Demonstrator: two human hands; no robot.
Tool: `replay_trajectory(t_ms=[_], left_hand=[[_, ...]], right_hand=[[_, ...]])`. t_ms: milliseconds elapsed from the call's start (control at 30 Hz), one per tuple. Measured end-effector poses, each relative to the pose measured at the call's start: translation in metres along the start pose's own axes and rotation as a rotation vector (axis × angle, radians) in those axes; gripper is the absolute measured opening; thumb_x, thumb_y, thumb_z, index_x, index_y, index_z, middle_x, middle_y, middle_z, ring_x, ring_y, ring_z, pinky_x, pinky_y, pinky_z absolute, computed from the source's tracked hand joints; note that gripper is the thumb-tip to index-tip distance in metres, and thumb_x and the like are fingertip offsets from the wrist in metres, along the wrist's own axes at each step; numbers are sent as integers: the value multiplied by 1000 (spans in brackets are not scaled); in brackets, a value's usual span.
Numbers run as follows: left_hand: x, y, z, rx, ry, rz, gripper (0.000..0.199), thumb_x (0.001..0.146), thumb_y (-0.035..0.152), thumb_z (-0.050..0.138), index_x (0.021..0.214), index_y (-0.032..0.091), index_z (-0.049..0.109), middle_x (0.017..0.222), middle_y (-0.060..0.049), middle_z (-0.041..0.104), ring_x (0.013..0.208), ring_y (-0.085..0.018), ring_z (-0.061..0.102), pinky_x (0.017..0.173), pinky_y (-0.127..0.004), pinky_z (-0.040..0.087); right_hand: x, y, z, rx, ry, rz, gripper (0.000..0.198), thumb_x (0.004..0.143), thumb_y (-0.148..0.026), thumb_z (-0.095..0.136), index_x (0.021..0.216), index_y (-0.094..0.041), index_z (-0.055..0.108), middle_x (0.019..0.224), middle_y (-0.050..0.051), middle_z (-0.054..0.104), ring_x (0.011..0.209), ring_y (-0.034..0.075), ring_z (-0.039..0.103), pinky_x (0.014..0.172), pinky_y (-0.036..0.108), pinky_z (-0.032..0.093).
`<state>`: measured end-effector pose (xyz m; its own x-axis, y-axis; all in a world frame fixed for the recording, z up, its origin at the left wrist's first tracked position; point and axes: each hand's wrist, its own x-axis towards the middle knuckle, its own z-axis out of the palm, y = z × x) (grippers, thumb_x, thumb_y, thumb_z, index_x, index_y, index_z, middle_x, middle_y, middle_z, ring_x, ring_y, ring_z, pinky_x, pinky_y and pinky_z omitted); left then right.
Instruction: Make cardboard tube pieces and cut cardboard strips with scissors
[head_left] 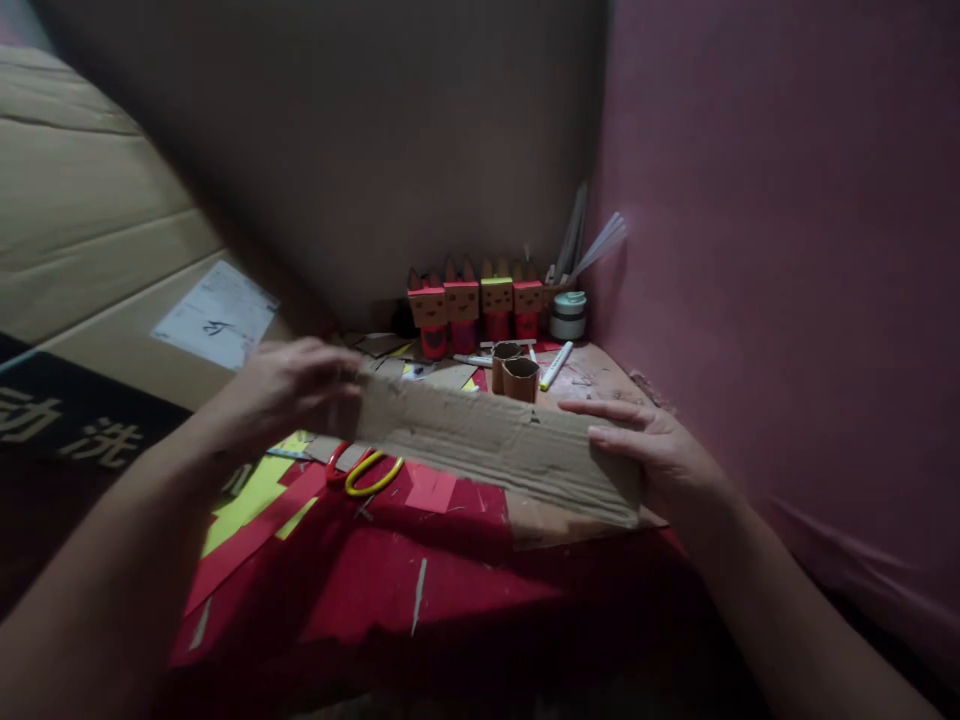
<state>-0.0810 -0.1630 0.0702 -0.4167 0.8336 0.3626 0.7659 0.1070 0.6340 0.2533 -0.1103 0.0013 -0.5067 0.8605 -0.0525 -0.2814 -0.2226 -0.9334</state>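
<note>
A long strip of brown cardboard [480,440] is held up level above the work surface, its torn, ridged face towards me. At its left end, my left hand [304,385] is closed on the strip, the fingers a little blurred. My right hand [652,450] grips the other end, fingers along the front and the palm behind. Just beyond the strip stand two short cardboard tubes [520,380]. Under its left part lie scissors [375,474] with red and yellow handles, their blades hidden.
Several red cardboard figures [463,303] with box heads stand at the back, beside a pale lidded jar [568,316]. Markers [556,366] and paper scraps [251,505] lie about. A large carton [97,220] leans in at left; a pink wall [780,260] bounds the right.
</note>
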Motion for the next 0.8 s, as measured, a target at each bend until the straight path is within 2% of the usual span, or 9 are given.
replay_trajectory(t_ms=[67, 133, 167, 233, 333, 367, 467, 700, 800], left_hand=[[3, 7, 3, 91, 222, 130, 39, 78, 32, 58, 113, 15, 64, 122, -8, 60, 125, -23, 44, 96, -31, 42], [-6, 5, 10, 70, 347, 179, 32, 83, 40, 55, 108, 22, 63, 109, -5, 64, 111, -25, 54, 93, -37, 43], [-14, 1, 15, -15, 331, 139, 31, 84, 46, 52, 99, 22, 64, 93, -3, 66, 92, -22, 61, 84, -35, 47], [-32, -9, 28, -315, 131, -58, 33, 79, 54, 55, 80, 21, 61, 62, 2, 60, 55, -14, 57, 55, -28, 47], [-53, -15, 49, -724, -316, -233, 42, 72, 55, 62, 85, 16, 58, 64, -3, 66, 44, -13, 56, 40, -24, 41], [-56, -14, 54, -760, -359, -244, 38, 72, 51, 65, 86, 16, 58, 61, -1, 64, 42, -12, 54, 38, -22, 40], [-54, -9, 59, -896, -197, -214, 26, 66, 32, 74, 73, 16, 56, 53, 5, 57, 41, -8, 52, 41, -18, 42], [-41, -7, 54, -891, -251, -151, 18, 68, 26, 71, 79, 15, 62, 57, 3, 58, 38, -5, 47, 35, -16, 34], [-36, -6, 55, -830, -192, -63, 17, 74, 32, 64, 81, 16, 62, 58, 2, 57, 39, -5, 46, 37, -18, 35]], right_hand=[[7, 13, 9, 146, 74, -34, 37, 65, -21, 74, 102, -21, 71, 93, 6, 73, 79, 19, 67, 71, 31, 53], [15, 23, 20, 251, 104, -91, 36, 66, -21, 73, 102, -22, 71, 94, 6, 73, 84, 20, 67, 78, 34, 52], [18, 27, 26, 291, 107, -117, 35, 67, -21, 73, 102, -22, 70, 96, 5, 73, 87, 20, 67, 83, 35, 51], [24, 33, 37, 340, 103, -150, 35, 68, -19, 72, 102, -22, 70, 100, 5, 72, 93, 20, 66, 89, 36, 49], [31, 42, 54, 383, 43, -118, 37, 69, -19, 72, 105, -24, 68, 104, 4, 71, 95, 20, 65, 90, 37, 48], [33, 44, 58, 375, 6, -81, 40, 68, -18, 72, 107, -24, 68, 104, 3, 71, 94, 19, 66, 89, 35, 49], [36, 51, 67, 268, -130, 50, 47, 63, -14, 75, 108, -23, 68, 99, 3, 72, 87, 18, 67, 81, 31, 51], [42, 52, 69, 4, -362, 251, 38, 64, -21, 77, 100, -15, 70, 84, 7, 72, 70, 16, 67, 69, 30, 53], [48, 48, 77, -46, -378, 209, 33, 62, -22, 77, 93, -16, 71, 79, 5, 72, 66, 17, 66, 65, 32, 54]])
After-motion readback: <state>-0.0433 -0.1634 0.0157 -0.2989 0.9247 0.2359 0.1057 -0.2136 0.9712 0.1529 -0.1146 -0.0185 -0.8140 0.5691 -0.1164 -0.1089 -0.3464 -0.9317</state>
